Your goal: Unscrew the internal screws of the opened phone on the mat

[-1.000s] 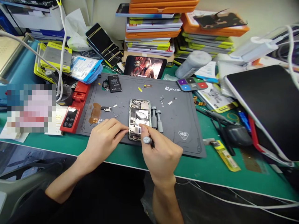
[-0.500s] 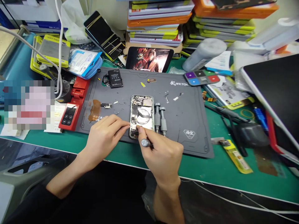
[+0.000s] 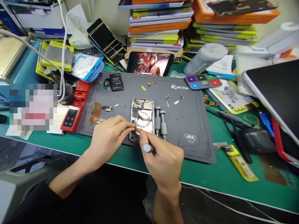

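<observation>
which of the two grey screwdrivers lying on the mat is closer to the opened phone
The left screwdriver, just right of the opened phone; the right screwdriver lies on its far side.

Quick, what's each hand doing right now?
Left hand: pinched closed at the opened phone; anything held can't be told.
Right hand: closed around a grey tool.

From where I sit, I can make out the opened phone (image 3: 143,115) lying flat, inside up, on the dark gray mat (image 3: 184,119), its long sides running away from me and a pale rim around the bare insides. I see dark parts down its left side, a silvery plate at the far right, and a pale round patch crossed by a dark strip, while the near end is partly covered. I have the gray, round-ended screwdriver (image 3: 148,148) tilted over that near end, its tip hidden from me.
</observation>
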Action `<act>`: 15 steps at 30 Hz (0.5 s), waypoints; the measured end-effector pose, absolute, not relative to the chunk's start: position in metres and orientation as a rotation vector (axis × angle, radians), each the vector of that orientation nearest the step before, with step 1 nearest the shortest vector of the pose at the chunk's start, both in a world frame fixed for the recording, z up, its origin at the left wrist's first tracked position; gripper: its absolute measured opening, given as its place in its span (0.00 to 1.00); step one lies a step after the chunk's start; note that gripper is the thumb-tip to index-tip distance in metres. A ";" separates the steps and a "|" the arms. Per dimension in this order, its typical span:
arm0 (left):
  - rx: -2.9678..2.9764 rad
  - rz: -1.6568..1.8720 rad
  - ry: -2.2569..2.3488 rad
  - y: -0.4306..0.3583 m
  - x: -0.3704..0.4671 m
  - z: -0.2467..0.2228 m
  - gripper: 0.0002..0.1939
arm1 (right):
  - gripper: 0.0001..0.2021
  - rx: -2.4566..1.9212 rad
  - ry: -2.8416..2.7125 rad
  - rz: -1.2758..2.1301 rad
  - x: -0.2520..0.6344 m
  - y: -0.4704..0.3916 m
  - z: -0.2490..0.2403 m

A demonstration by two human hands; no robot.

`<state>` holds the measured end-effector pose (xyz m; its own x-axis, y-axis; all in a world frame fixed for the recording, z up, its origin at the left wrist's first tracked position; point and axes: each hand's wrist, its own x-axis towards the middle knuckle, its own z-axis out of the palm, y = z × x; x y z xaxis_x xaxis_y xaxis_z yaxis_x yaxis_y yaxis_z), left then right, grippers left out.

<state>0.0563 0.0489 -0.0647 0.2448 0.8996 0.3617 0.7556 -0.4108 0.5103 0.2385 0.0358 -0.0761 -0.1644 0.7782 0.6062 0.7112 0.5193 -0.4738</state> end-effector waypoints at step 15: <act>2.632 0.915 1.421 0.040 0.055 -0.066 0.06 | 0.11 -1.287 -1.774 0.001 0.239 0.034 -0.082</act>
